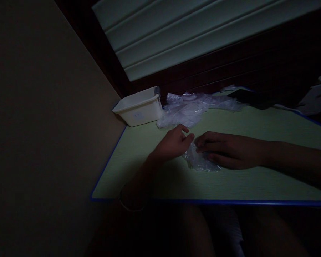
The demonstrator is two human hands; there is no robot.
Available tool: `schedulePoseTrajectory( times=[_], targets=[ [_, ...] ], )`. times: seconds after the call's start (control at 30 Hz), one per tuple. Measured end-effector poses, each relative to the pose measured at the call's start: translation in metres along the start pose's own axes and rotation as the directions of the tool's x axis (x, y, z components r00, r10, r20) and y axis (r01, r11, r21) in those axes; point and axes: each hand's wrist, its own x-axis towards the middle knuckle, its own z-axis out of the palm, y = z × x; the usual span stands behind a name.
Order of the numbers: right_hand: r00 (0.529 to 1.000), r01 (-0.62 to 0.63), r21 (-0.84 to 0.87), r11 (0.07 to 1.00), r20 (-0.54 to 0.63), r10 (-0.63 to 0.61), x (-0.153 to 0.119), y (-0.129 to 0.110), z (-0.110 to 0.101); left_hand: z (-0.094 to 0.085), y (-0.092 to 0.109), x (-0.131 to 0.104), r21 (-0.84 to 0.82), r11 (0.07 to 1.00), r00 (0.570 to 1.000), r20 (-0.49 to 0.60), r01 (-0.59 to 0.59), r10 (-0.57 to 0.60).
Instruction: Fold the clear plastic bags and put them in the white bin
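Observation:
A crumpled clear plastic bag (199, 161) lies on the pale green table in front of me. My right hand (227, 150) rests over its upper right part, fingers reaching leftward and lying on the plastic, thumb apart from them. At the bag's upper left edge is my left hand (175, 142), its thumb and index finger apart with a gap between them. The other fingers of the left hand are hidden beneath it. In this dim light I cannot make out whether anything is inside the bag.
A white plastic bin (143, 110) stands at the back left by the wall. Beside it spreads a heap of clear plastic bags (187, 109). Something dark (253, 99) lies at the back right. The table (149, 201) has a blue edge; a slatted panel (176, 35) rises behind.

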Motion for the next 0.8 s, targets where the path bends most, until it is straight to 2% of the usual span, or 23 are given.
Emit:
schedulePoseTrajectory(
  times=[0.2,0.3,0.47,0.63,0.8],
  targets=[
    [1.0,0.006,0.011,1.0,0.0,-0.006,0.0,0.001,0.0,-0.005,0.003,0.0,-0.247,0.963,0.991,0.092,0.113,-0.093],
    [1.0,0.003,0.015,1.0,0.011,-0.003,0.001,0.002,0.0,-0.004,0.005,-0.001,-0.313,0.942,0.988,0.126,0.122,-0.086],
    [0.999,-0.032,0.046,0.998,0.013,0.031,0.0,-0.001,0.0,-0.003,0.0,-0.001,-0.33,0.942,0.987,0.158,0.068,-0.016],
    [0.971,-0.238,0.105,0.966,-0.001,0.239,-0.003,-0.002,0.0,0.001,-0.009,0.0,-0.307,0.951,0.987,0.157,0.016,0.034],
    [0.966,-0.259,0.137,0.956,0.007,0.26,-0.003,0.0,0.001,0.005,-0.012,0.002,-0.192,0.976,0.981,0.142,-0.102,0.131]
  ],
)
